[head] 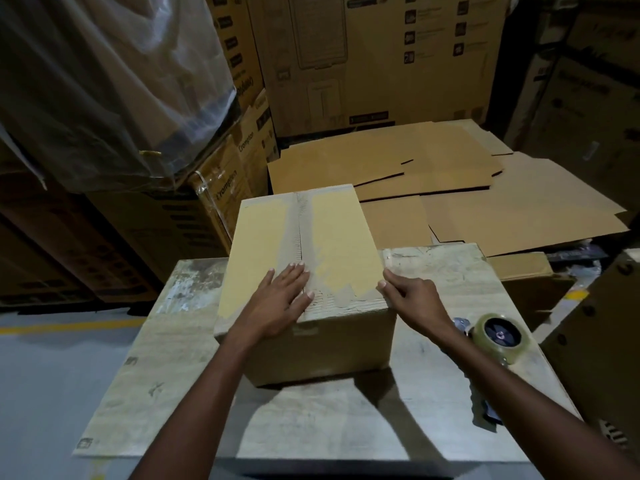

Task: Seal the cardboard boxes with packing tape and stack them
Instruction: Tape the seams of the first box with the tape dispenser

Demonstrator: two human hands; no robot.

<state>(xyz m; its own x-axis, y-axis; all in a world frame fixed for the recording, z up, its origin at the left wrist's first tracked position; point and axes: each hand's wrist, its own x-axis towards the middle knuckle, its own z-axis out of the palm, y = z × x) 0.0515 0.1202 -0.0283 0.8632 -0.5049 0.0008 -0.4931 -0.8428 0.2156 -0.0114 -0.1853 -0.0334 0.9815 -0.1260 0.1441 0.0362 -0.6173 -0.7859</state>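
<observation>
Cardboard box (266, 237) lies under left hand (277, 304), right hand (415, 299) gripping edge.

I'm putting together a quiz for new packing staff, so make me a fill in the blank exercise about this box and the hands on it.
1. The left hand lies flat on the ____ of the cardboard box.
2. The box stands on a worn ____.
3. The tape dispenser lies to the ____ of the box, held by neither hand.
Missing words: top; table; right.
</observation>
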